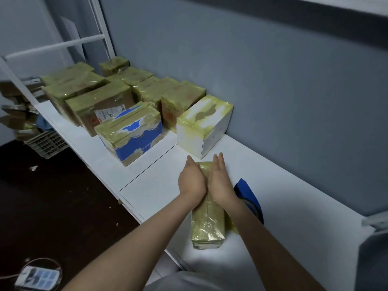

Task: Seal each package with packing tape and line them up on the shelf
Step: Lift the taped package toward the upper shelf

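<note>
A long, narrow package wrapped in glossy yellowish packing tape (207, 225) lies flat on the white shelf board (294, 206), close to the front edge, with its far end directed toward the row of finished packages. The package is pressed between both hands. The left hand (192, 181) is laid against the left long side and the right hand (220, 183) against the right long side; on both hands the fingers are extended and held together, palms facing each other, and nothing is enclosed by curled fingers. A blue tape dispenser (249, 196) is located just beside the package on its right, partly hidden by the right forearm. Beyond the fingertips, near the rear edge, a white carton with yellowish tape over its top (203, 127) is placed. A blue-and-white printed carton banded in tape (132, 133) stands to its left, nearer the front edge. Further taped brown cardboard cartons (100, 101) are packed side by side toward the far left end of the shelf board. A grey slotted plastic crate (47, 143) and a white power strip (37, 278) are seen on the dark floor below.
</note>
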